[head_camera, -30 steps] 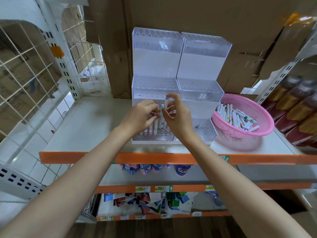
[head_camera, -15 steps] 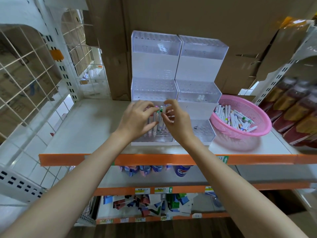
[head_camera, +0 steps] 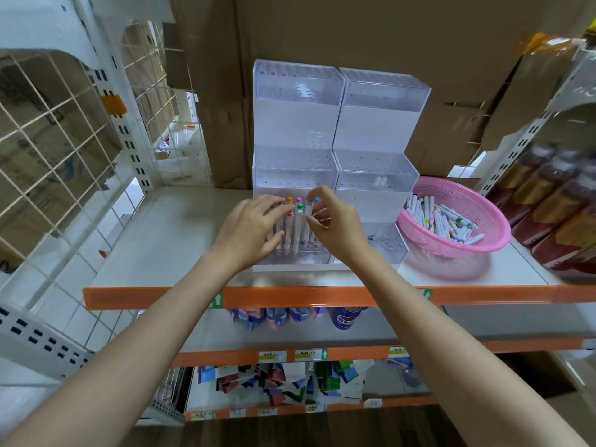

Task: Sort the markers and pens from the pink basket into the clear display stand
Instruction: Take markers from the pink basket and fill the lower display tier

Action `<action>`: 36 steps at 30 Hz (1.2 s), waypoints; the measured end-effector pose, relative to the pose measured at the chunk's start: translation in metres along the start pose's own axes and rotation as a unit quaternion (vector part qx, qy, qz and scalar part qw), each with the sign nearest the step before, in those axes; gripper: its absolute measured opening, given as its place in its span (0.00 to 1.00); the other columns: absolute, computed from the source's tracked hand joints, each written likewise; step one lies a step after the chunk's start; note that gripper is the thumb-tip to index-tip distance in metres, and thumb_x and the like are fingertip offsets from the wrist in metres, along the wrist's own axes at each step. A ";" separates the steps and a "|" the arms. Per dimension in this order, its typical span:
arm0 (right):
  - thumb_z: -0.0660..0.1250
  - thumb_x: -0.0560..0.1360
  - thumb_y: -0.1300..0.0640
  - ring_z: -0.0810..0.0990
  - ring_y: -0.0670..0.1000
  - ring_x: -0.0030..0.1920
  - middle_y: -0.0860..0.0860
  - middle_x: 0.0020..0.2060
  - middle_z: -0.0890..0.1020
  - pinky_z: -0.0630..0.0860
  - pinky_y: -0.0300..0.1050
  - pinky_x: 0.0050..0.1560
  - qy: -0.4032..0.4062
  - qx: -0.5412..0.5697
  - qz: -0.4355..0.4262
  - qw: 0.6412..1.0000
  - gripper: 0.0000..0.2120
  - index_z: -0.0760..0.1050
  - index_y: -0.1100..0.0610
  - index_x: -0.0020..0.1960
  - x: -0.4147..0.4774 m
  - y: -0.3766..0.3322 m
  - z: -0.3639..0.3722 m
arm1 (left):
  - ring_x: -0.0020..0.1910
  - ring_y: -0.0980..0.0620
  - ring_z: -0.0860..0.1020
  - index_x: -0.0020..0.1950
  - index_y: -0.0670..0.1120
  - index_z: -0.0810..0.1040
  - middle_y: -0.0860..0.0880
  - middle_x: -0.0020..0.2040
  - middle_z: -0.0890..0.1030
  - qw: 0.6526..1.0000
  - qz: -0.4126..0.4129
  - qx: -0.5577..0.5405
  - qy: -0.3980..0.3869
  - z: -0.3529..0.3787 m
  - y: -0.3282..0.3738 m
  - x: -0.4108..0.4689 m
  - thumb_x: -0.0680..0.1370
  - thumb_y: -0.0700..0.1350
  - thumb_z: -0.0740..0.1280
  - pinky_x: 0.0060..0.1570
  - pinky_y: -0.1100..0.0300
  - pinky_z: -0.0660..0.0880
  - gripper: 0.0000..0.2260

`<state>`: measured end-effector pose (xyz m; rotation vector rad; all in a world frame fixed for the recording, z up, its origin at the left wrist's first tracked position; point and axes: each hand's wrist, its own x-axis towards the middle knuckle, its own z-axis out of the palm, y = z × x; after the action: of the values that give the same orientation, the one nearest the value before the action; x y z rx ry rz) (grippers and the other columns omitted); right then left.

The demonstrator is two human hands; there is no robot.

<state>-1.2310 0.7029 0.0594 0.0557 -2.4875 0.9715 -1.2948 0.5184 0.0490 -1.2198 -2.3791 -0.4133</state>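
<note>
A clear stepped display stand (head_camera: 296, 91) with hole-grid tiers stands at the middle of the top shelf. Several white markers (head_camera: 295, 227) with coloured caps stand upright in its lowest left tier. My left hand (head_camera: 251, 230) rests against these markers from the left, fingers spread. My right hand (head_camera: 332, 224) pinches the top of one upright marker (head_camera: 309, 209) with a purple-grey cap, thumb and forefinger closed on it. The pink basket (head_camera: 483, 204) sits to the right of the stand, with many white markers (head_camera: 442, 221) lying inside. Two short white pieces (head_camera: 380, 181) lie in the middle right tier.
The grey shelf (head_camera: 180, 233) has an orange front edge (head_camera: 290, 296). A wire grid panel (head_camera: 54, 130) stands at the left, cardboard boxes (head_camera: 419, 33) behind, bottles (head_camera: 558, 201) at the right. Lower shelves hold small packets and a blue can (head_camera: 345, 317).
Both hands have dropped slightly toward the lowest tier. The marker held between them now stands down among the others, with my left hand spread beside the row.
</note>
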 end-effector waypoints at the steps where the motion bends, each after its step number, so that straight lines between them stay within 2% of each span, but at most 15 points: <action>1: 0.68 0.74 0.67 0.81 0.52 0.37 0.52 0.39 0.77 0.80 0.49 0.42 0.000 -0.006 0.002 1.000 0.12 0.73 0.57 0.55 -0.002 0.001 0.001 | 0.62 0.45 0.74 0.66 0.45 0.75 0.45 0.63 0.76 1.000 0.000 0.000 -0.004 0.000 -0.001 -0.001 0.72 0.45 0.71 0.58 0.49 0.72 0.23; 5: 0.69 0.73 0.67 0.82 0.54 0.38 0.49 0.40 0.77 0.80 0.52 0.43 0.000 -0.038 0.003 0.999 0.12 0.73 0.60 0.54 -0.011 0.005 0.007 | 0.63 0.45 0.73 0.67 0.45 0.73 0.45 0.64 0.75 1.000 0.004 -0.004 -0.012 -0.001 -0.002 -0.002 0.72 0.44 0.71 0.60 0.48 0.71 0.24; 9: 0.68 0.73 0.67 0.81 0.57 0.39 0.54 0.41 0.79 0.79 0.55 0.42 0.002 -0.053 0.008 0.999 0.11 0.72 0.61 0.54 -0.010 0.005 0.011 | 0.64 0.44 0.73 0.67 0.45 0.74 0.44 0.64 0.76 1.000 0.009 -0.007 -0.011 0.000 -0.004 -0.002 0.72 0.44 0.71 0.60 0.48 0.71 0.24; 17: 0.67 0.74 0.66 0.79 0.59 0.38 0.57 0.42 0.79 0.78 0.56 0.41 0.001 -0.081 0.009 0.997 0.08 0.71 0.62 0.52 -0.010 0.001 0.012 | 0.65 0.45 0.71 0.68 0.45 0.72 0.45 0.65 0.74 1.000 -0.007 -0.012 -0.018 0.000 -0.002 -0.002 0.73 0.45 0.69 0.61 0.48 0.69 0.23; 19: 0.66 0.75 0.63 0.79 0.59 0.39 0.56 0.45 0.79 0.77 0.54 0.39 0.009 -0.110 -0.006 0.994 0.07 0.73 0.61 0.52 -0.010 -0.001 0.011 | 0.65 0.45 0.71 0.68 0.45 0.72 0.45 0.65 0.74 1.000 -0.012 -0.011 -0.020 0.000 0.000 -0.001 0.73 0.45 0.69 0.61 0.48 0.69 0.23; 22: 0.68 0.75 0.61 0.78 0.58 0.47 0.55 0.51 0.79 0.73 0.46 0.39 0.033 -0.148 -0.037 0.988 0.11 0.75 0.59 0.56 -0.012 0.000 0.007 | 0.65 0.46 0.71 0.67 0.45 0.73 0.46 0.65 0.75 1.000 -0.022 -0.007 -0.012 -0.001 0.005 0.001 0.74 0.46 0.68 0.62 0.49 0.67 0.22; 25: 0.71 0.72 0.59 0.77 0.58 0.54 0.55 0.53 0.79 0.74 0.48 0.44 0.052 -0.189 -0.062 0.979 0.15 0.76 0.59 0.59 -0.020 0.002 0.003 | 0.63 0.46 0.73 0.66 0.44 0.74 0.46 0.63 0.76 1.000 -0.021 -0.003 0.008 0.000 0.013 0.006 0.73 0.47 0.69 0.60 0.51 0.68 0.21; 28: 0.73 0.71 0.57 0.76 0.60 0.57 0.56 0.60 0.77 0.75 0.54 0.52 0.013 -0.239 -0.066 0.969 0.22 0.74 0.57 0.63 -0.032 0.011 -0.006 | 0.61 0.45 0.75 0.64 0.43 0.75 0.45 0.60 0.77 1.000 -0.006 -0.012 0.026 0.004 0.028 0.016 0.73 0.47 0.69 0.58 0.50 0.70 0.20; 32: 0.70 0.73 0.56 0.74 0.60 0.62 0.55 0.64 0.74 0.75 0.56 0.54 -0.031 -0.264 -0.022 0.964 0.23 0.72 0.55 0.66 -0.049 0.033 -0.031 | 0.58 0.42 0.76 0.61 0.41 0.77 0.43 0.58 0.78 0.999 0.041 -0.007 0.009 0.015 0.055 0.032 0.71 0.44 0.71 0.57 0.48 0.71 0.19; 36: 0.68 0.75 0.54 0.74 0.59 0.63 0.55 0.66 0.73 0.75 0.55 0.56 -0.020 -0.273 0.031 0.961 0.23 0.70 0.54 0.69 -0.061 0.057 -0.063 | 0.54 0.41 0.78 0.57 0.41 0.79 0.42 0.54 0.79 0.997 0.076 0.001 -0.006 0.034 0.081 0.053 0.68 0.44 0.73 0.55 0.48 0.73 0.18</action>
<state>-1.1631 0.7788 0.0370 -0.1808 -2.7174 0.2781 -1.2641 0.6162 0.0513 -1.3952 -2.2772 -0.3565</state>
